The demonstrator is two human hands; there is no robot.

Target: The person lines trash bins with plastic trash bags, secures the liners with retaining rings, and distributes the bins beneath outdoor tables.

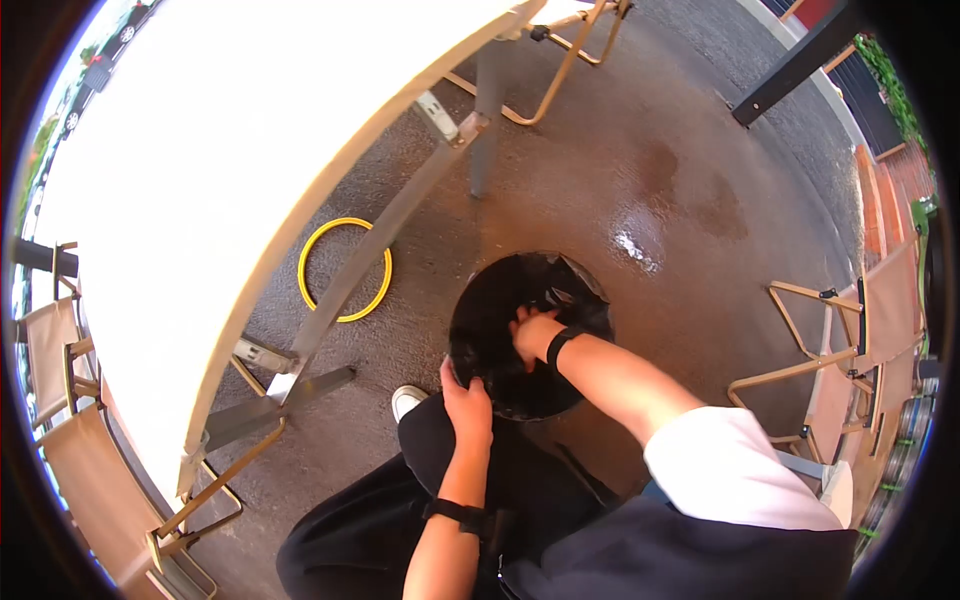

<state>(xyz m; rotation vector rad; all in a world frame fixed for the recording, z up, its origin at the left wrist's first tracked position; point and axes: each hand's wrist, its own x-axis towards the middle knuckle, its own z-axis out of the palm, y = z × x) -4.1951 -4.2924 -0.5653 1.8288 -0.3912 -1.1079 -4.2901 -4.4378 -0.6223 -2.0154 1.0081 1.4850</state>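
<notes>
A round black container [480,335], which looks lined with black plastic, stands on the wet ground in front of my knees. My left hand [466,402] holds its near left rim, with the thumb apart from the fingers. Over the opening, my right hand [533,335] reaches in with its fingers spread against the black plastic. Some fingertips are hidden in the dark material. Both wrists wear black bands.
A large white table [220,120] fills the upper left, with metal legs beneath. A yellow ring [388,270] lies on the ground below it. Folding chairs [100,480] stand at the left and right [890,310]. A dark post [800,65] rises at the upper right.
</notes>
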